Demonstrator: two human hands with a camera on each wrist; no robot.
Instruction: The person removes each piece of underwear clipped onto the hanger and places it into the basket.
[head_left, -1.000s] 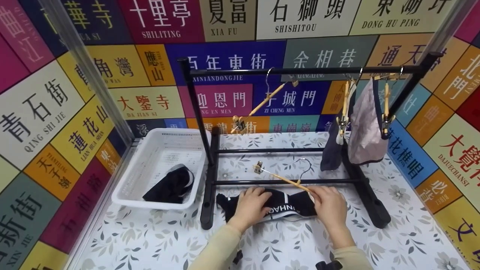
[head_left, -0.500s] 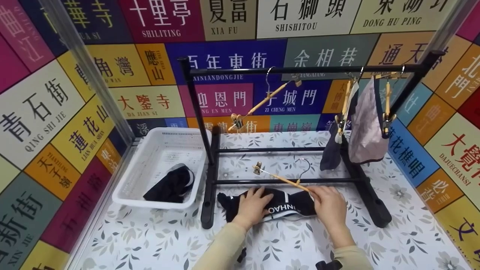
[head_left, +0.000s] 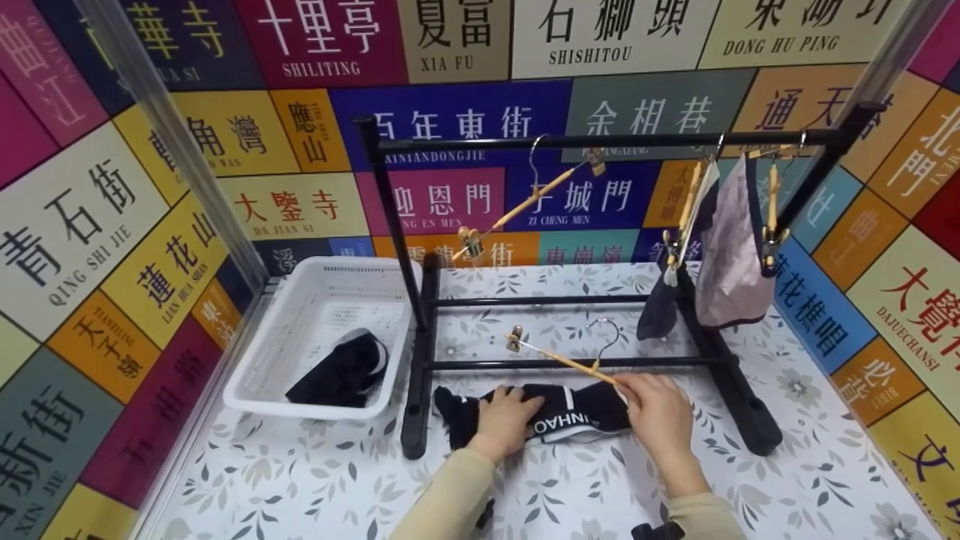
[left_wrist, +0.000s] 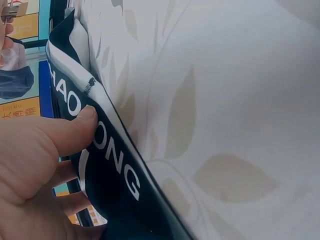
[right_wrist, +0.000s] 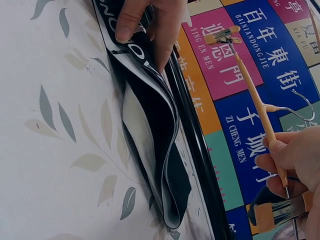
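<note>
Black underpants with a white-lettered waistband lie bunched on the patterned table in front of the rack. My left hand grips them left of the lettering. In the left wrist view its thumb presses the waistband, with the fingers curled on the other side. My right hand holds a wooden clip hanger near one end, beside the garment's right end. The right wrist view shows that hanger raised, with metal clips at both ends. The waistband there gapes into an open fold.
A black garment rack stands behind the hands. From its bar hang a bare clip hanger and, at the right, pinkish underpants beside a dark garment. A white basket at the left contains a black garment.
My left hand's fingers have drawn closer together on the underpants, and the hand has shifted slightly right. The right hand and its hanger have stayed nearly still.
</note>
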